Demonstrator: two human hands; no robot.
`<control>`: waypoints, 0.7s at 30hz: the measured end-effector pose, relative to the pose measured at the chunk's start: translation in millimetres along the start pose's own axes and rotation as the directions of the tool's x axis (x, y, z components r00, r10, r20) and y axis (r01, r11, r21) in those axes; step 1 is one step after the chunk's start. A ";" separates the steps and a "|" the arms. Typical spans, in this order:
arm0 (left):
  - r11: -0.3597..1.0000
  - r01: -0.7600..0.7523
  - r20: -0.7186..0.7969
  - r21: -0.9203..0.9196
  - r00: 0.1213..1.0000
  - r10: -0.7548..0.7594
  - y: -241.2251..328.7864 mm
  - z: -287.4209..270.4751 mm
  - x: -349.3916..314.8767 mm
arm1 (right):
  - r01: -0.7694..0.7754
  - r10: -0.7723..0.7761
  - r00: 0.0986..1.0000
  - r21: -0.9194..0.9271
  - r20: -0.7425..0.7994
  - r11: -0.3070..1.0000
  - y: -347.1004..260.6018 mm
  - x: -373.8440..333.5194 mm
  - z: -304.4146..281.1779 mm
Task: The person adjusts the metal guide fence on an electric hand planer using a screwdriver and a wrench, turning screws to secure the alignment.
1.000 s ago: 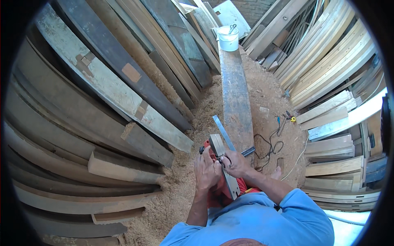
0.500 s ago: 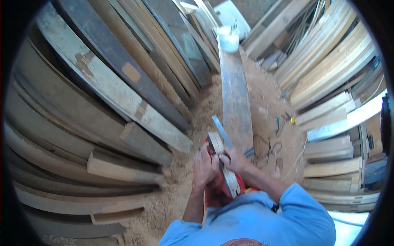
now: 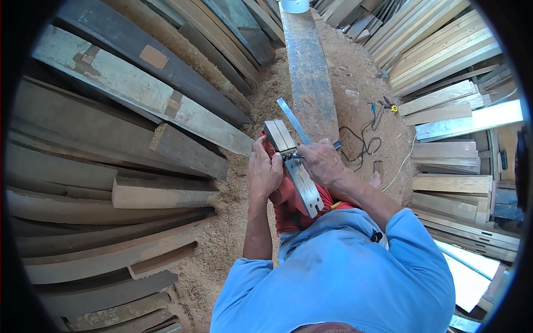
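A red electric hand planer (image 3: 305,186) lies with its metal sole facing up, close in front of my body. My left hand (image 3: 264,172) grips its left side, fingers wrapped round the red body near the gap between the two sole plates. Over that gap my right hand (image 3: 322,162) is closed, fingertips at the cutter. A small metal piece shows by those fingertips, but what it is stays hidden. Just beyond the right hand is a metal try square (image 3: 293,120), its thin blade pointing away to the left and its dark stock partly covered by the hand.
A long worn plank (image 3: 311,72) runs away from me, with a white bucket (image 3: 295,6) at its far end. Timber beams (image 3: 139,94) crowd the left; stacked boards (image 3: 444,50) line the right. A dark cord (image 3: 363,145) and yellow-handled pliers (image 3: 393,108) lie on the sawdust-covered floor.
My view has tilted down, so the planer and both hands sit higher in the picture. The right hand stays at the cutter and the left keeps its grip.
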State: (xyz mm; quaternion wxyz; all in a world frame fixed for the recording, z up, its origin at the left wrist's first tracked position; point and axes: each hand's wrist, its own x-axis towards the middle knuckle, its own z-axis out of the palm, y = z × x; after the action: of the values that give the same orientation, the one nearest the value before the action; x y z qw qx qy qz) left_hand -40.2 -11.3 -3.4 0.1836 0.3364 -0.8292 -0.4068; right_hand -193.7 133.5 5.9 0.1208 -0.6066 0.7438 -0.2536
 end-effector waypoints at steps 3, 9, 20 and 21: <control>0.999 0.024 0.014 0.032 1.000 -0.024 6.4 -3.7 -1.4 | 0.084 -0.082 0.996 -0.064 0.029 0.994 1.3 10.9 -2.3; 0.997 0.026 0.015 0.072 1.000 -0.028 13.8 -4.9 -2.3 | -0.210 0.197 0.977 0.197 0.083 0.958 5.9 22.4 19.6; 0.986 -0.050 0.035 0.159 0.998 0.045 18.1 0.3 -9.5 | -0.472 0.473 0.876 0.369 0.095 0.801 -11.0 19.6 16.8; 0.986 -0.038 0.049 0.159 0.998 0.030 19.1 1.3 -8.4 | -0.503 0.494 0.860 0.361 0.125 0.785 -9.8 17.8 18.9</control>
State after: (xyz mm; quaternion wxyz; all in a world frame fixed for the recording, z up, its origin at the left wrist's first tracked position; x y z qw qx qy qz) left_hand -42.9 3.8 10.8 0.1436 0.3263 -0.8689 -0.3434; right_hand -180.4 110.7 -2.5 0.3079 -0.3562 0.8119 -0.3452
